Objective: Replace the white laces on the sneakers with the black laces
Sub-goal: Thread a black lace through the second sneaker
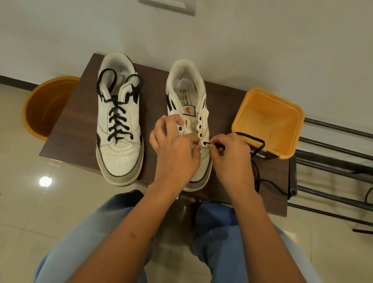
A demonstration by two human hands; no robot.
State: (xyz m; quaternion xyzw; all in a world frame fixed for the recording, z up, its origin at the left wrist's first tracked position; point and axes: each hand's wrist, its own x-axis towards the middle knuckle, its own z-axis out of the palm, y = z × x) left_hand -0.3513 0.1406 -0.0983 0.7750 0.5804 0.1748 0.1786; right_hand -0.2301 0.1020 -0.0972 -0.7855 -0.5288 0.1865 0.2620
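Two white sneakers stand side by side on a dark wooden table (72, 130). The left sneaker (120, 121) is laced with a black lace. The right sneaker (190, 100) has bare eyelets along its upper part. My left hand (175, 149) grips the right sneaker's eyelet flap near the toe end. My right hand (232, 157) pinches the tip of a black lace (257, 146) at the lowest right eyelet. The rest of that lace trails right, over the orange tub's rim and down across the table. My hands hide the sneaker's toe.
An orange square tub (272, 120) stands on the table's right end. A round orange bucket (45, 107) stands on the floor to the left. A dark metal rack (342, 170) runs along the right. My knees in blue jeans are below the table's near edge.
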